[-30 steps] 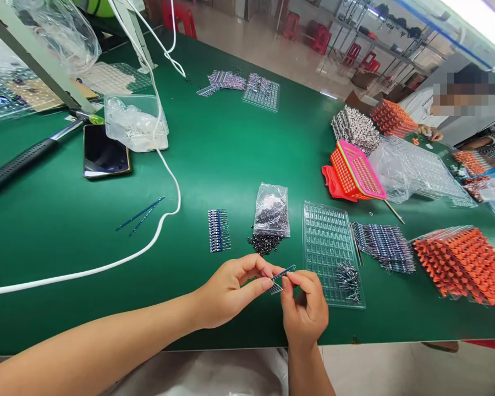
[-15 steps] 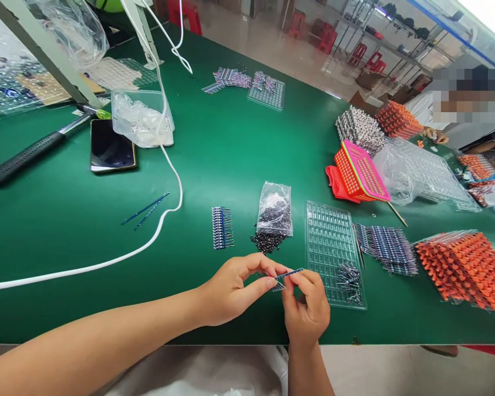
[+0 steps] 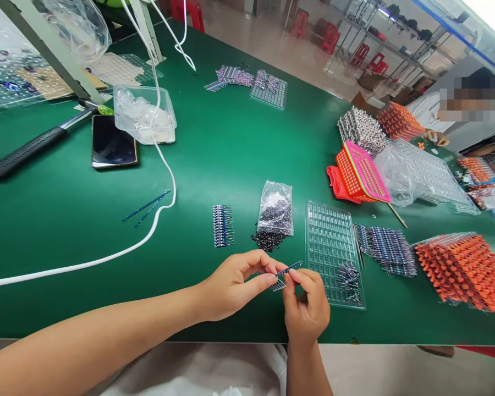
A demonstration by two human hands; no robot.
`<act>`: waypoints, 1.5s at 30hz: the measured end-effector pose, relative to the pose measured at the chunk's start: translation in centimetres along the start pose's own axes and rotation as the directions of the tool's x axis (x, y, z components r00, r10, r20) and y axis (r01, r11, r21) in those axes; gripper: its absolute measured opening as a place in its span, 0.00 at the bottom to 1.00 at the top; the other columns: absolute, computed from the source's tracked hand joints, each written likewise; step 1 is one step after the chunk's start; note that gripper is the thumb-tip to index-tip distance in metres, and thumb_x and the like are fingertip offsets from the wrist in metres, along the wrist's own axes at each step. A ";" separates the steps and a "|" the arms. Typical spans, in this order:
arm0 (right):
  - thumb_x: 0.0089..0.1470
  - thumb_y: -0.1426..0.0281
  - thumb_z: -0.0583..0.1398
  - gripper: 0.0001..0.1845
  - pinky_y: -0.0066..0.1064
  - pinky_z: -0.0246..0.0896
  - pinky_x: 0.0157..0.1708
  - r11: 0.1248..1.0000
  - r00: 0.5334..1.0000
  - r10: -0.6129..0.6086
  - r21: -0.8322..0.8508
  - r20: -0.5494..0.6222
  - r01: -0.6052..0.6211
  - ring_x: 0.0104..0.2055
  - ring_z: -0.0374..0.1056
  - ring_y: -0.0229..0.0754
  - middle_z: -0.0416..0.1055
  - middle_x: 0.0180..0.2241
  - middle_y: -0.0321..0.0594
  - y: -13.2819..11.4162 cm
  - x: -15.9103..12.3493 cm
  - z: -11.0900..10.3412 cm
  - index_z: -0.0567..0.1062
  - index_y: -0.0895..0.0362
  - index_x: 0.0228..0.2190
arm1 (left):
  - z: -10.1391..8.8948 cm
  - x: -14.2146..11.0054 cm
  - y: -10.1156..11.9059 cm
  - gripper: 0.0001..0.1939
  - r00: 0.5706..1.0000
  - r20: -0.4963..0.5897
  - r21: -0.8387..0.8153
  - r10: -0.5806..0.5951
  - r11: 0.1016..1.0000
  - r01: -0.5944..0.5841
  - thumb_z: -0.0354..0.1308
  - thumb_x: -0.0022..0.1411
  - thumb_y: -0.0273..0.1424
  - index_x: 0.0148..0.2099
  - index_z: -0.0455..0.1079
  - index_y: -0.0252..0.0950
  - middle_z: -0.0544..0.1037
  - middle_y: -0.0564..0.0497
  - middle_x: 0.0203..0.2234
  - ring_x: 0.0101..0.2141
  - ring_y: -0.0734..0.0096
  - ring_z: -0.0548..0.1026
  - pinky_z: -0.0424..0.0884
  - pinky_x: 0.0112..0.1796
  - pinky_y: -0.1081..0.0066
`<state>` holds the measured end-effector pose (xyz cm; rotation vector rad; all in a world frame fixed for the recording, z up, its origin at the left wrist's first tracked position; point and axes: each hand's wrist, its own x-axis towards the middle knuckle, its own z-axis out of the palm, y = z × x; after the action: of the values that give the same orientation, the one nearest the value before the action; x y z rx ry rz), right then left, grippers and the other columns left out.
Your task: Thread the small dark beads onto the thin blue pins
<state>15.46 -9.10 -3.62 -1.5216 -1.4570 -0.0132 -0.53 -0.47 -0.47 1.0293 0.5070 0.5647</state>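
Over the table's front edge, my left hand (image 3: 243, 283) pinches a narrow blue strip (image 3: 289, 268) with a row of thin metal pins beneath it. My right hand (image 3: 307, 300) is closed, thumb and forefinger pressed together at the strip's right part; whether a single pin is between them is too small to make out. Just beyond the hands lie small dark beads (image 3: 269, 241), spilling from a clear plastic bag (image 3: 275, 208). A finished-looking row of beaded pins on a blue strip (image 3: 223, 226) rests to the left of the bag.
A clear compartment tray (image 3: 329, 247) holds loose pins (image 3: 349, 281). Rightward are stacked beaded strips (image 3: 386, 248), orange pieces (image 3: 466, 269) and a pink-orange basket (image 3: 361, 173). Leftward are a white cable (image 3: 152, 231), loose blue strips (image 3: 146, 208), a phone (image 3: 114, 142), a hammer (image 3: 37, 148) and a plastic tub (image 3: 146, 118).
The blue strip's right end tilts slightly higher, and more of the pins below it show. Both hands keep nearly the same place and grip; the whole view has shifted a little.
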 end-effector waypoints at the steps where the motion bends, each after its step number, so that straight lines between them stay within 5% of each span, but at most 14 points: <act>1: 0.57 0.78 0.61 0.13 0.32 0.69 0.31 1.000 1.000 -0.002 0.002 0.001 0.002 0.34 0.72 0.40 0.73 0.33 0.38 0.0 0.0 0.0 0.73 0.50 0.42 | 0.0 0.0 0.0 0.03 1.000 0.002 -0.001 -0.001 1.000 0.001 0.58 0.65 0.31 0.39 0.69 0.37 0.78 0.45 0.46 0.49 0.63 0.74 0.69 0.53 0.59; 13: 0.56 0.81 0.62 0.15 0.29 0.67 0.29 0.996 0.997 -0.078 -0.030 0.008 0.078 0.33 0.70 0.37 0.73 0.33 0.37 0.1 0.2 -0.1 0.74 0.52 0.42 | -0.1 0.3 0.1 0.05 1.000 -0.010 -0.007 0.000 1.000 0.000 0.60 0.64 0.31 0.38 0.69 0.34 0.78 0.45 0.42 0.45 0.64 0.75 0.70 0.48 0.61; 26: 0.58 0.80 0.60 0.08 0.31 0.66 0.34 0.971 0.989 0.134 0.193 0.068 -0.145 0.35 0.69 0.38 0.71 0.33 0.37 -0.1 -0.2 0.0 0.73 0.55 0.37 | -0.1 0.2 -0.4 0.05 1.000 0.011 -0.023 0.003 1.000 -0.002 0.60 0.65 0.31 0.39 0.69 0.33 0.78 0.45 0.43 0.47 0.64 0.74 0.68 0.51 0.60; 33: 0.56 0.83 0.61 0.16 0.30 0.68 0.32 0.989 1.000 0.011 0.145 0.023 -0.014 0.36 0.70 0.38 0.73 0.35 0.38 0.2 -0.2 -0.1 0.73 0.54 0.43 | 0.2 0.4 0.6 0.06 0.999 -0.006 -0.054 -0.038 0.998 0.037 0.62 0.62 0.31 0.38 0.70 0.33 0.78 0.48 0.39 0.40 0.69 0.73 0.69 0.45 0.65; 45: 0.55 0.81 0.63 0.15 0.32 0.70 0.32 0.985 0.987 -0.162 -0.064 -0.021 0.161 0.34 0.71 0.39 0.74 0.33 0.39 0.2 -0.2 0.1 0.74 0.54 0.43 | -0.1 0.7 1.0 0.10 0.991 -0.018 -0.140 -0.132 0.982 0.128 0.65 0.59 0.34 0.35 0.69 0.34 0.79 0.49 0.34 0.36 0.70 0.73 0.67 0.42 0.66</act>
<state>15.55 -9.13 -3.88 -1.4437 -1.5684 -0.1760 -0.27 0.42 0.33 0.8504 0.5477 0.4911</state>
